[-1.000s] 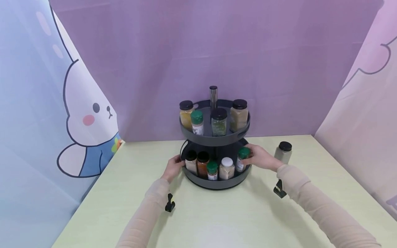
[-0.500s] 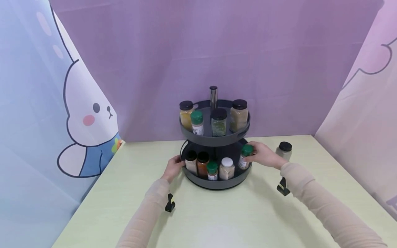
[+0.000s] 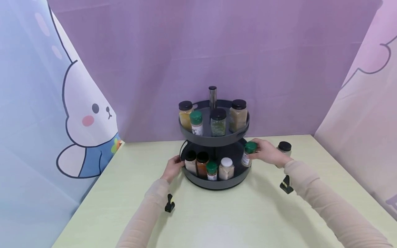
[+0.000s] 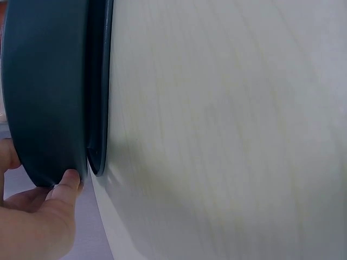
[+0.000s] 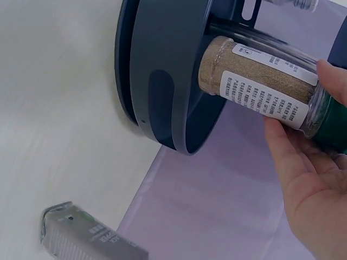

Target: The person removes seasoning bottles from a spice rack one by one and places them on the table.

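Note:
A dark two-tier spice rack [image 3: 214, 185] stands at the back middle of the table. My right hand [image 3: 269, 152] grips a green-capped spice jar [image 3: 246, 159] over the right side of the lower tier. In the right wrist view the jar [image 5: 260, 81] holds brown powder, has white labels, and its base is lifted around the tray's rim. At the lower tier's left side, my left hand [image 3: 173, 168] grips the rim; the left wrist view shows the thumb on the outer wall [image 4: 43, 97]. Several jars stand in the lower tier, including a white-capped jar [image 3: 226, 168] and an orange-red jar [image 3: 202, 164].
The upper tier [image 3: 214, 140] carries several jars, among them a green-flake jar [image 3: 218, 125]. To the right on the table stands a grey black-capped pepper jar [image 3: 284, 147], partly hidden by my right hand. A purple cloth [image 3: 155, 69] hangs behind the table.
My right hand has moved the green-capped jar rightward and slightly up, towards the lower tier's right rim. The left hand stays at the rim.

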The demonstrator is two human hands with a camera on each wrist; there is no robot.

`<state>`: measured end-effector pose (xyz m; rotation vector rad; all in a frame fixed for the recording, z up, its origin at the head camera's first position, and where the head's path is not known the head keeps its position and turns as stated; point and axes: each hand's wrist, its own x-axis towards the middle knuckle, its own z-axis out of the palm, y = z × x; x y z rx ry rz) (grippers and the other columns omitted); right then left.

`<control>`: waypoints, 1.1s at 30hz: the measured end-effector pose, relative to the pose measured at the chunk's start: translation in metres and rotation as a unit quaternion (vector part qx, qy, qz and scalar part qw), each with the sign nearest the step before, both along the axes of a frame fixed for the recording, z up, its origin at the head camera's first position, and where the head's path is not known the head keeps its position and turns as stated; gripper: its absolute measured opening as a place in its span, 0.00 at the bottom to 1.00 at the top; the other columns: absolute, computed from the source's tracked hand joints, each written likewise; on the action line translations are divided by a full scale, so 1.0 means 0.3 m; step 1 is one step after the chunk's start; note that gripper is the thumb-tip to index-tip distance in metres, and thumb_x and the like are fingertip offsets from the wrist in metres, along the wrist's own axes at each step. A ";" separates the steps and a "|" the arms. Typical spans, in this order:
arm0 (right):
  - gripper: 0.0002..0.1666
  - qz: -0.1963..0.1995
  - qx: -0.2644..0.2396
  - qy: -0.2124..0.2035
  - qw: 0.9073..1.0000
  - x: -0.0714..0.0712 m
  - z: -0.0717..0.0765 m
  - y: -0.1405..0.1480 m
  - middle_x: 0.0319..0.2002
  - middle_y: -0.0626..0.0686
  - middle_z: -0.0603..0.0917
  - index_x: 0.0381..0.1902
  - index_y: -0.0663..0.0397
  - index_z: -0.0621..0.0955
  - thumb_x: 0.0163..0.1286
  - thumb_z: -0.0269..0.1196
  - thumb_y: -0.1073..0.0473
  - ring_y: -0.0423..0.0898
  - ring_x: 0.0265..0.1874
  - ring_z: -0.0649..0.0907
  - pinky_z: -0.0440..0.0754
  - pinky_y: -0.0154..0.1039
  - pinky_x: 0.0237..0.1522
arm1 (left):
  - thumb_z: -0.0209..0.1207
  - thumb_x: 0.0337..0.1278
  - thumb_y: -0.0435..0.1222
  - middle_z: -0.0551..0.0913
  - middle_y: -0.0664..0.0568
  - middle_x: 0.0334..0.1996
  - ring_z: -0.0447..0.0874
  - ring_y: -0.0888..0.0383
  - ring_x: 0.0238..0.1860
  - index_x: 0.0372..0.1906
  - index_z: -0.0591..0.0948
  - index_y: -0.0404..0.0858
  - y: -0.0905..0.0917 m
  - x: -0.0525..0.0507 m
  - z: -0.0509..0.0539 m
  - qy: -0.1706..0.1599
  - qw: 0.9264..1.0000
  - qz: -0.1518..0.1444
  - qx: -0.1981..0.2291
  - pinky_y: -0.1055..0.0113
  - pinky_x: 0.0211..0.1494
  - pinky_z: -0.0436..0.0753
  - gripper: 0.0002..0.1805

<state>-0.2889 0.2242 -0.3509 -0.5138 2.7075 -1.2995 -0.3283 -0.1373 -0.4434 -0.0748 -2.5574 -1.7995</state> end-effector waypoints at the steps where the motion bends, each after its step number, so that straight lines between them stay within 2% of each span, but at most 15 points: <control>1: 0.26 0.001 0.001 0.001 1.000 0.000 0.001 0.002 0.42 0.59 0.80 0.51 0.65 0.70 0.57 0.65 0.60 0.47 0.42 0.80 0.79 0.40 0.42 | 0.48 0.58 0.28 0.75 0.32 0.53 0.74 0.46 0.54 0.59 0.67 0.23 -0.001 0.000 0.000 -0.001 1.000 0.000 0.000 0.56 0.59 0.73 0.23; 7: 0.27 -0.002 0.017 0.012 1.000 0.002 0.014 0.018 0.44 0.60 0.79 0.52 0.65 0.70 0.58 0.65 0.60 0.50 0.43 0.79 0.79 0.43 0.44 | 0.48 0.60 0.29 0.76 0.34 0.52 0.74 0.47 0.53 0.61 0.66 0.25 -0.001 0.004 0.007 -0.011 1.000 0.001 -0.004 0.57 0.59 0.72 0.24; 14: 0.28 -0.010 0.035 0.010 0.999 0.003 0.029 0.044 0.48 0.62 0.79 0.54 0.65 0.70 0.58 0.64 0.58 0.55 0.48 0.79 0.78 0.50 0.49 | 0.47 0.60 0.28 0.76 0.33 0.52 0.74 0.48 0.52 0.60 0.67 0.25 0.003 0.005 0.007 -0.008 1.000 0.001 -0.005 0.57 0.58 0.72 0.23; 21: 0.27 -0.024 0.056 0.016 0.998 0.000 0.024 0.076 0.46 0.61 0.80 0.52 0.64 0.71 0.58 0.65 0.56 0.52 0.45 0.80 0.79 0.47 0.46 | 0.48 0.60 0.28 0.76 0.33 0.52 0.74 0.48 0.53 0.60 0.67 0.25 0.005 0.005 0.006 -0.005 1.000 0.000 -0.002 0.57 0.59 0.72 0.23; 33: 0.30 -0.053 0.065 0.032 0.996 0.002 0.017 0.139 0.47 0.65 0.80 0.53 0.68 0.70 0.58 0.65 0.56 0.58 0.47 0.80 0.78 0.50 0.47 | 0.47 0.60 0.28 0.75 0.33 0.53 0.74 0.46 0.53 0.61 0.66 0.25 -0.001 0.007 0.004 -0.004 1.000 -0.001 -0.008 0.56 0.59 0.72 0.23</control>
